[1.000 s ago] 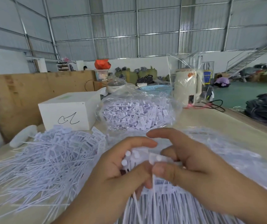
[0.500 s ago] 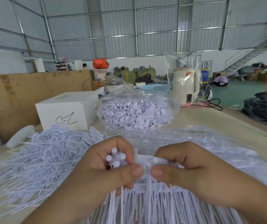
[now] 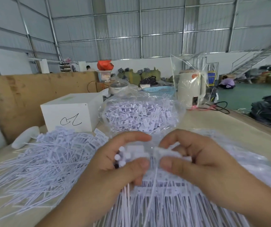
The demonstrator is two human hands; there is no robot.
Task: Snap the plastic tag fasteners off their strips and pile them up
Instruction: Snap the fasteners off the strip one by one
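Nearest the camera, both hands meet over the strips [image 3: 161, 202], whose thin tails fan down toward the viewer. Left hand [image 3: 120, 163] grips a bundle of snapped fasteners [image 3: 120, 158], round heads poking out between thumb and fingers. Right hand [image 3: 195, 159] pinches the strip's top bar just right of that bundle, thumb tips nearly touching. These pieces look light, thin and springy, brittle at the joint; my guess is they are best held close to the head, beside the break point. Left of the hands spreads the loose pile [image 3: 46, 161]. Beyond the hands sits a clear bag [image 3: 141, 117] of tags, a white box [image 3: 72, 113] to its left.
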